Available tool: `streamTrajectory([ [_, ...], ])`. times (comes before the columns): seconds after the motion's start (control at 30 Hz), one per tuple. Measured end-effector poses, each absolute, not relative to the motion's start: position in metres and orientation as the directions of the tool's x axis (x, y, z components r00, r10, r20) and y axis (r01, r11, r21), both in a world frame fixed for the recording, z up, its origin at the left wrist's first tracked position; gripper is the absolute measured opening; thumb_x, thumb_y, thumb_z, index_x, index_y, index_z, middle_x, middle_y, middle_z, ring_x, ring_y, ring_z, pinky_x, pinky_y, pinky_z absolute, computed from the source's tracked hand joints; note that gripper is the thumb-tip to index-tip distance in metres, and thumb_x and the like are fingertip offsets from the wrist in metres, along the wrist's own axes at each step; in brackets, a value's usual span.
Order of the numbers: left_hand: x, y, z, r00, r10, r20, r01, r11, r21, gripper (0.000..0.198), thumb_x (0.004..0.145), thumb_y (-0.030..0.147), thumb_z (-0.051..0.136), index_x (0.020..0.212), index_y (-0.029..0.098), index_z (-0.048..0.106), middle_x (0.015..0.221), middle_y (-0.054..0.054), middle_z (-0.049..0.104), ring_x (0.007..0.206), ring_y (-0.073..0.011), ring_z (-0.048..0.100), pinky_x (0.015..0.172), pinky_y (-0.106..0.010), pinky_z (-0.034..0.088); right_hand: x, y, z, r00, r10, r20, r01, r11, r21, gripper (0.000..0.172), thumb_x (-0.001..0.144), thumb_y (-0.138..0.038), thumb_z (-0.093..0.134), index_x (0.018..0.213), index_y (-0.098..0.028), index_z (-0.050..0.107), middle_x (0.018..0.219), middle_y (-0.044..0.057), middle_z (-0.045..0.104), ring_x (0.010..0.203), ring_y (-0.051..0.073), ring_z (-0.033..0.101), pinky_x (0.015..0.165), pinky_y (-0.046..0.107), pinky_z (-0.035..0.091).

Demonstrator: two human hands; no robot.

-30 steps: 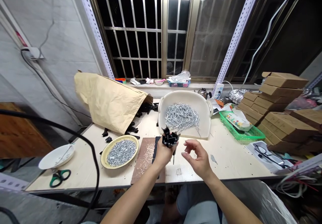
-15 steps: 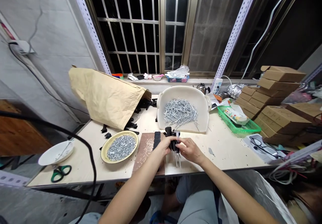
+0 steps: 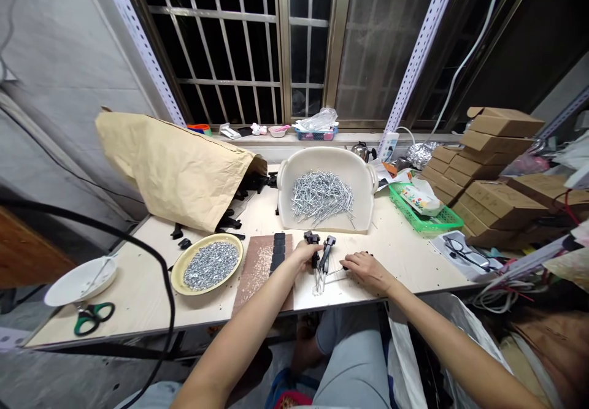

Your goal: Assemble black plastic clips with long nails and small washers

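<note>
My left hand (image 3: 307, 254) is closed around several black plastic pieces with thin metal screws sticking out toward me. Just right of it, another black plastic piece (image 3: 327, 249) lies at a slant, its metal shanks pointing toward the table's front edge. Farther right, my right hand (image 3: 368, 271) is low over the table, fingers curled on a black plastic piece that they mostly hide. A thin metal shank (image 3: 335, 273) extends left from under those fingers. Beside my left hand, a row of black square pads (image 3: 278, 251) runs along a brown board (image 3: 253, 274).
Behind my hands, a white basin (image 3: 363, 213) holds many long screws. A yellow bowl (image 3: 177, 279) of small metal parts, green-handled scissors (image 3: 92, 318) and a paper sack (image 3: 179, 176) are leftward. Rightward are a green basket (image 3: 442, 222), glasses (image 3: 469, 252) and cardboard boxes (image 3: 501, 200).
My right hand has moved right, away from my left hand, and down to the table. A black piece now shows apart between the hands. The whole view has shifted slightly.
</note>
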State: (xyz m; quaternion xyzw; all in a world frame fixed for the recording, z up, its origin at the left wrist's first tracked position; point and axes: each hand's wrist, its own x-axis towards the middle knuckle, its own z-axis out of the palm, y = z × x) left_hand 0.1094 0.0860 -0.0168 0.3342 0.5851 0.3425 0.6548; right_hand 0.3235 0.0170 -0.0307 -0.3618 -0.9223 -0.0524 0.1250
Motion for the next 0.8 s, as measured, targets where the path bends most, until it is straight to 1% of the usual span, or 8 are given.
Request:
streamTrajectory([
  [0.17,0.044,0.076,0.007,-0.025,0.943,-0.333,-0.171,0.324,0.93,0.034,0.049,0.011,0.076,0.079,0.017,0.061,0.08,-0.003,0.064,0.075,-0.0138,0.059,0.066,-0.02,0.043,0.331,0.008,-0.02,-0.489,0.812,0.32,0.741,0.579,-0.339,0.039,0.085,-0.012,0.034,0.121,-0.022,0.047,0.105,0.008,0.057,0.089,0.018,0.056,0.074,0.032,0.046],
  [0.23,0.004,0.084,0.022,-0.148,0.953,-0.266,-0.423,0.182,0.888,0.024,0.056,0.01,0.072,0.077,0.015,0.06,0.077,-0.004,0.064,0.068,-0.0124,0.059,0.063,-0.02,0.043,0.325,0.008,-0.018,-0.32,0.864,0.389,0.691,0.494,-0.528,0.029,0.086,-0.022,0.04,0.113,-0.022,0.052,0.097,0.006,0.06,0.082,0.018,0.058,0.071,0.031,0.047],
  [0.33,-0.058,0.109,0.049,-0.273,0.913,-0.301,-0.574,0.096,0.813,0.006,0.075,0.016,0.055,0.069,0.014,0.053,0.062,-0.002,0.058,0.055,-0.0111,0.056,0.054,-0.022,0.043,0.291,0.006,-0.014,-0.1,0.925,0.367,0.446,0.372,-0.814,0.023,0.083,-0.035,0.05,0.1,-0.02,0.054,0.076,0.002,0.059,0.058,0.014,0.056,0.054,0.026,0.046],
  [0.43,-0.112,0.135,0.073,-0.395,0.861,-0.32,-0.688,-0.046,0.725,0.025,0.086,0.016,0.034,0.064,0.015,0.045,0.054,0.0,0.051,0.051,-0.0089,0.054,0.053,-0.02,0.044,0.227,-0.007,-0.005,-0.15,0.969,0.195,0.062,0.206,-0.977,0.025,0.082,-0.042,0.051,0.092,-0.02,0.05,0.063,-0.004,0.052,0.038,0.007,0.042,0.035,0.019,0.034],
  [0.5,-0.142,0.149,0.082,-0.488,0.812,-0.321,-0.719,-0.164,0.676,0.032,0.089,0.017,0.022,0.063,0.016,0.041,0.051,0.001,0.047,0.049,-0.0068,0.052,0.051,-0.017,0.043,0.177,-0.024,0.003,-0.312,0.944,0.109,-0.161,0.06,-0.985,0.025,0.082,-0.045,0.05,0.085,-0.02,0.047,0.063,-0.004,0.052,0.039,0.006,0.043,0.034,0.017,0.032],
  [0.6,-0.171,0.16,0.083,-0.578,0.752,-0.316,-0.72,-0.289,0.63,0.035,0.09,0.017,0.015,0.064,0.016,0.04,0.05,0.002,0.044,0.049,-0.0065,0.051,0.051,-0.016,0.042,0.108,-0.053,0.016,-0.588,0.807,0.052,-0.371,-0.211,-0.904,0.029,0.081,-0.049,0.05,0.08,-0.021,0.044,0.069,-0.001,0.056,0.052,0.01,0.054,0.042,0.02,0.042],
  [0.7,-0.183,0.163,0.08,-0.63,0.717,-0.299,-0.696,-0.35,0.627,0.033,0.089,0.016,0.017,0.066,0.017,0.04,0.049,0.002,0.043,0.05,-0.0078,0.051,0.051,-0.017,0.042,0.059,-0.073,0.026,-0.732,0.677,0.075,-0.453,-0.402,-0.795,0.035,0.077,-0.055,0.052,0.076,-0.021,0.043,0.073,0.001,0.058,0.064,0.014,0.058,0.056,0.027,0.048],
  [0.8,-0.192,0.161,0.081,-0.663,0.702,-0.259,-0.644,-0.36,0.675,0.032,0.089,0.016,0.018,0.065,0.017,0.04,0.049,0.002,0.043,0.052,-0.0083,0.051,0.052,-0.018,0.042,0.035,-0.089,0.032,-0.802,0.585,0.121,-0.449,-0.457,-0.767,0.039,0.073,-0.058,0.055,0.07,-0.02,0.044,0.068,0.003,0.059,0.065,0.016,0.057,0.063,0.033,0.049],
])
